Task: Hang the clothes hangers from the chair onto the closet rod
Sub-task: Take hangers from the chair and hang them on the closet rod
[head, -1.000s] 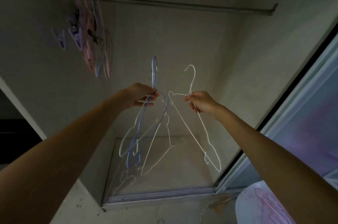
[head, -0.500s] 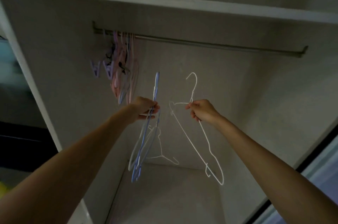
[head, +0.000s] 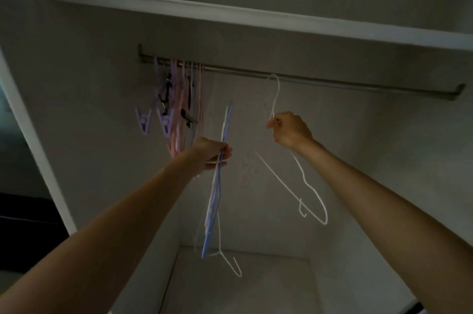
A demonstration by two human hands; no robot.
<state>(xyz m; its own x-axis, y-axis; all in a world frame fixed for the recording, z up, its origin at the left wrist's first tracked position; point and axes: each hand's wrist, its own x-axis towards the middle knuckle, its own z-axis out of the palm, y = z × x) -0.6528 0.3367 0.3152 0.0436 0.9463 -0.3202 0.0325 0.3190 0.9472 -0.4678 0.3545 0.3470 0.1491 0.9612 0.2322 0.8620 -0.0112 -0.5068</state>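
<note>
Right of centre in the frame, our right hand pinches the neck of a white wire hanger, its hook raised to just below the closet rod; we cannot tell whether the hook touches the rod. At centre, our left hand grips a bunch of blue and white hangers hanging downward. Pink and purple hangers already crowd the rod's left end, under the shelf.

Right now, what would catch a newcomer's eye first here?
The right hand lifts a thin white wire hanger, its hook just under the long metal closet rod. The left hand grips a bundle of blue and white hangers. Pink and purple plastic hangers crowd the rod's left end.
</note>
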